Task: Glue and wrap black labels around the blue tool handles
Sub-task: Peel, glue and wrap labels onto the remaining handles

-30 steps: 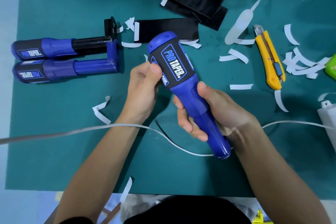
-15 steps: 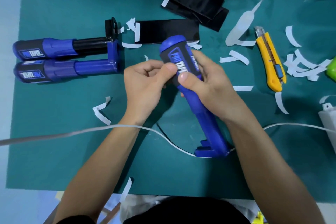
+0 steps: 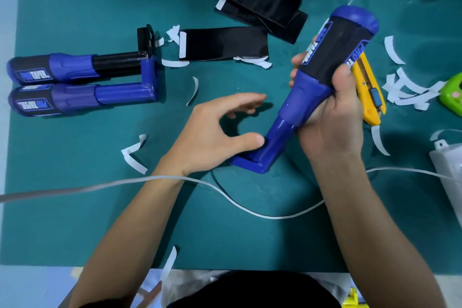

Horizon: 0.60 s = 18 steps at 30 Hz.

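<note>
Right of centre over the green table (image 3: 75, 207), your right hand (image 3: 332, 117) comes up from below with the wrist bent slightly. Its grip is wrapped round the blue tool handle (image 3: 307, 97) where the black label (image 3: 337, 45) meets the blue collar. The thumb lies along the right side and the fingers (image 3: 298, 61) curl round the left. Your left hand (image 3: 215, 140) sits just left of the tool in a loose C, fingers stretched forward and thumb below. Its grip is wide and holds nothing. The thumb tip is just beside the thin lower shaft; whether it touches cannot be told. The label covers the thick upper part of the handle, with "PRO TAPER" print showing along both of its edges, below a rounded blue cap (image 3: 355, 16). The long axis runs aslant: the cap points up and away to the right, while the L-shaped foot (image 3: 250, 162) is down at the table, nearer you and to the left. Two labelled tools (image 3: 75, 70) lie side by side at the far left, loose black sheets (image 3: 225, 44) lie beyond your left hand, and a yellow utility knife (image 3: 370, 97) lies partly behind your right hand.
</note>
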Each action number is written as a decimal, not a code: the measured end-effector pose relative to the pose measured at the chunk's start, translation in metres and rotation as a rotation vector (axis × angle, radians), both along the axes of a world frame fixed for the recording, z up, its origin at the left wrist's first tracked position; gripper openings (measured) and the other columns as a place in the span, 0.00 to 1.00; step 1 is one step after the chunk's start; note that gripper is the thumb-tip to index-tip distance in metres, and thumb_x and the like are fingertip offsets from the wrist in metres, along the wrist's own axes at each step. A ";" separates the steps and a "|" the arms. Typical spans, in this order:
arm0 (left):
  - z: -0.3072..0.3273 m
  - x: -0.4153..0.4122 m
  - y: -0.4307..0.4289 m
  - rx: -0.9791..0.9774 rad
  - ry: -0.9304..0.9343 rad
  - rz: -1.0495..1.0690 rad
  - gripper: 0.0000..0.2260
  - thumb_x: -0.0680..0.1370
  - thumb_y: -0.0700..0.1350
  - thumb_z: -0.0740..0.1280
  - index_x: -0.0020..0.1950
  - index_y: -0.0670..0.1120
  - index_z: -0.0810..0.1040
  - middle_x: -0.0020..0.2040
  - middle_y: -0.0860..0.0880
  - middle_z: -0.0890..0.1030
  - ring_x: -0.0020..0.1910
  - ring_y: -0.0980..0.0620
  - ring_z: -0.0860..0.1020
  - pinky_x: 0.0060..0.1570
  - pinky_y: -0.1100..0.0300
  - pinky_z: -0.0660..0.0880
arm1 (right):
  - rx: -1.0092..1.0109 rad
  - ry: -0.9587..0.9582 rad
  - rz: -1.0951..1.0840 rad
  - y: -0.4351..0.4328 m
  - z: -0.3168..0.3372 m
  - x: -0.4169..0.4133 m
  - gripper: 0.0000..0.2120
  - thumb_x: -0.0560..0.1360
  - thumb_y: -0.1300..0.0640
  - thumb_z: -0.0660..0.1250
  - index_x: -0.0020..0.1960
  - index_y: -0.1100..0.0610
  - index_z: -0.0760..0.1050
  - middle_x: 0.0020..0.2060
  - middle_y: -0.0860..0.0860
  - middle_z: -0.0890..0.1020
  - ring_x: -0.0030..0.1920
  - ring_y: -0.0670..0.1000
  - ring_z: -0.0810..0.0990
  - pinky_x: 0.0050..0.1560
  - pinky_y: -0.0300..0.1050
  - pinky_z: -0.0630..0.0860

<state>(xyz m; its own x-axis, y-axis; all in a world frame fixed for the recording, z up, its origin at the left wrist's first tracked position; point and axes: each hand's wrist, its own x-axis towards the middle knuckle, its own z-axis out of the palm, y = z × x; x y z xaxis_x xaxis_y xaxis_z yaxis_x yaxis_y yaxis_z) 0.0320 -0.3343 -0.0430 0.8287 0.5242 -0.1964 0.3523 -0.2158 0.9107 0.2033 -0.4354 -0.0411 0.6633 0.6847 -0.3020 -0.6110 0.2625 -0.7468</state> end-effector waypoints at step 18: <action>0.008 -0.038 0.027 0.818 0.382 -0.119 0.35 0.57 0.34 0.80 0.64 0.51 0.82 0.45 0.49 0.85 0.52 0.43 0.81 0.76 0.47 0.63 | -0.206 -0.373 0.166 -0.007 -0.018 0.015 0.27 0.63 0.65 0.77 0.60 0.59 0.72 0.41 0.49 0.79 0.43 0.52 0.77 0.48 0.47 0.78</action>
<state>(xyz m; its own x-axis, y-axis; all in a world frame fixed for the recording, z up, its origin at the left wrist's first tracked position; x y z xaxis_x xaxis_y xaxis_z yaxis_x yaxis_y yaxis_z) -0.0057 -0.3072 -0.0350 0.8414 0.5354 -0.0731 0.5322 -0.7976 0.2837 0.2184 -0.4426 -0.0588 0.6388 0.7417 -0.2044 -0.3113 0.0062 -0.9503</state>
